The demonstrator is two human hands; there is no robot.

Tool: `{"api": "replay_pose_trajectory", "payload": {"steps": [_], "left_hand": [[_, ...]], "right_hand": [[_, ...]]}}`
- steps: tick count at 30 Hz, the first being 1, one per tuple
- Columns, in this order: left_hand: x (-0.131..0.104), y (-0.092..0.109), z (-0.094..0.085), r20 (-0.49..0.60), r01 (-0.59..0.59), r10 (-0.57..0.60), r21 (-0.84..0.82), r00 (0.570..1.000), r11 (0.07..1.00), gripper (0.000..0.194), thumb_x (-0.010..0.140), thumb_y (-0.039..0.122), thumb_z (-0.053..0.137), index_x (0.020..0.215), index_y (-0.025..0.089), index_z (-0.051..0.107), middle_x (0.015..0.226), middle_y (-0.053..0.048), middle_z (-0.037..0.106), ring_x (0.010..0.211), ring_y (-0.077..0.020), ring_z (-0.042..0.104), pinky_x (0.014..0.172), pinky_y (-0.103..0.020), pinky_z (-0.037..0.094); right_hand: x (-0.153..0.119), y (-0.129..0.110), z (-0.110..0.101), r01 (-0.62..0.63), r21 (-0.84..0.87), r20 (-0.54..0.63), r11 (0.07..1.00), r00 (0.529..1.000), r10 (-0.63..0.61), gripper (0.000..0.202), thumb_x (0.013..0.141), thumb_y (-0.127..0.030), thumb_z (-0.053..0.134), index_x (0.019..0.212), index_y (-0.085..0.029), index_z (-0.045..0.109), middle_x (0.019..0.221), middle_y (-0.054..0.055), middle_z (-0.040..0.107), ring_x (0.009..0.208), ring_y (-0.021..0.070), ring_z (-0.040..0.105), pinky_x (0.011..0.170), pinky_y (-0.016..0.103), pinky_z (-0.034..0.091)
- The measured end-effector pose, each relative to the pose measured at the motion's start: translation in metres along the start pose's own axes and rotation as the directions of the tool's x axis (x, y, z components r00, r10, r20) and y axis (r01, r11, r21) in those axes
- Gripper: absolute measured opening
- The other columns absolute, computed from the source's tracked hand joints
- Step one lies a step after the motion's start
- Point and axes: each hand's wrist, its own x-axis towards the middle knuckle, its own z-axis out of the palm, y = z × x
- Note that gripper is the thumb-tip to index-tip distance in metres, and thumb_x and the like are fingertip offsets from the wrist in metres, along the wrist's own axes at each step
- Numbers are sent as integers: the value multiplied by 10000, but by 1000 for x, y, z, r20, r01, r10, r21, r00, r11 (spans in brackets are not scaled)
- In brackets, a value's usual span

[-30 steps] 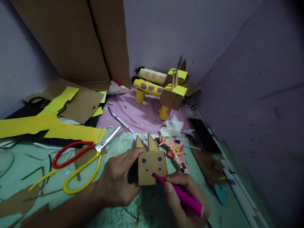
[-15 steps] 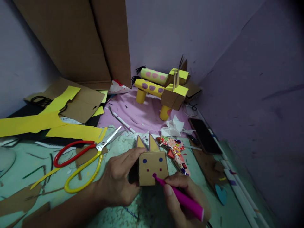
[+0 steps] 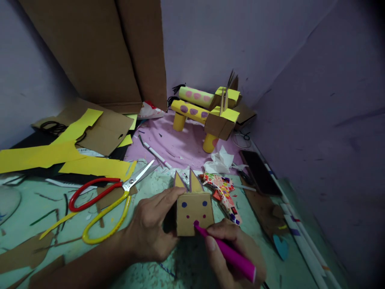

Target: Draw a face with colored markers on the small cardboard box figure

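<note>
Drawing a face on a little cardboard box head with pointy ears

Biggest thing first: the big cardboard sheet (image 3: 99,52) leans on the wall well behind the box head (image 3: 194,212), probably parked out of the way. The yellow roll animals (image 3: 207,114) stand behind it too, and the red-and-yellow scissors (image 3: 104,200) lie just to its left. The left hand (image 3: 150,233) is curled around the box's side, bracing it upright, while the right hand (image 3: 233,253) pinches a pink marker (image 3: 225,253), tip touching the face below the dots.

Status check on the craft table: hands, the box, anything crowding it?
Left hand grips cardboard box. Right hand holds pink marker, tip on box face. Scissors lie left, apart.
</note>
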Motion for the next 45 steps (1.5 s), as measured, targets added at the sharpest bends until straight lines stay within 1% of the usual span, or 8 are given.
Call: {"api": "replay_pose_trajectory", "payload": {"steps": [10, 25, 34, 37, 39, 41, 43, 45], "left_hand": [[-1, -1, 1, -3, -7, 7, -20, 1000, 1000, 674, 734, 124, 650, 1370, 171, 431, 1178, -146, 681, 1036, -262, 699, 863, -369, 609], [-1, 4, -3, 41, 88, -87, -28, 995, 996, 746, 745, 119, 740, 1406, 259, 423, 1197, -125, 697, 1035, -284, 708, 868, -358, 579], [0, -3, 0, 53, 300, -297, -79, 953, 951, 832, 795, 327, 787, 1514, 218, 384, 1463, -188, 531, 1309, -370, 537, 1056, -507, 464], [-3, 3, -6, -44, 325, -333, -134, 942, 936, 865, 718, 336, 828, 1484, 221, 445, 1367, -169, 586, 1135, -343, 604, 931, -440, 517], [-4, 14, -14, -182, 381, -439, -284, 880, 880, 725, 719, 340, 797, 1392, 228, 551, 1078, -100, 666, 818, -225, 602, 709, -314, 515], [-3, 29, -24, -253, 436, -616, -514, 746, 739, 503, 736, 312, 740, 1225, 222, 658, 784, -16, 599, 625, -151, 486, 556, -239, 427], [2, 46, -32, -208, 453, -770, -705, 603, 546, 340, 679, 233, 730, 1017, 197, 716, 685, 8, 547, 596, -134, 475, 526, -215, 411], [6, 61, -38, -117, 454, -853, -806, 508, 381, 247, 594, 145, 737, 839, 166, 716, 729, -14, 595, 614, -136, 525, 535, -223, 458]], "right_hand": [[5, 6, -9, 149, -22, 98, 989, 984, -146, 138, 840, -96, 606, 936, -195, 613, 701, -16, 640, 562, 107, 627, 494, 226, 478], [-1, -4, -2, -114, 31, -45, 993, 992, 116, 69, 869, -214, 609, 813, -247, 632, 642, -50, 610, 560, 106, 574, 517, 236, 404], [4, -5, 1, -382, 305, -270, 872, 844, 464, 102, 820, -320, 717, 783, -232, 682, 634, -51, 607, 546, 97, 517, 516, 210, 389], [6, -3, -1, -361, 358, -294, 861, 832, 471, 119, 813, -327, 722, 778, -221, 679, 609, -54, 572, 532, 98, 492, 504, 213, 369], [6, -3, -2, -320, 381, -311, 867, 839, 447, 112, 819, -316, 712, 783, -216, 677, 621, -49, 573, 536, 100, 494, 505, 218, 365], [3, -4, -3, -279, 377, -320, 883, 856, 407, 83, 827, -289, 694, 787, -219, 673, 654, -41, 591, 555, 105, 513, 513, 224, 374], [0, -5, -3, -222, 347, -305, 911, 892, 333, 41, 833, -248, 671, 797, -229, 673, 668, -39, 605, 567, 110, 533, 525, 229, 395], [-2, -6, -4, -141, 315, -261, 939, 938, 228, 50, 845, -208, 644, 819, -241, 671, 651, -46, 604, 543, 108, 532, 516, 229, 413]]}}
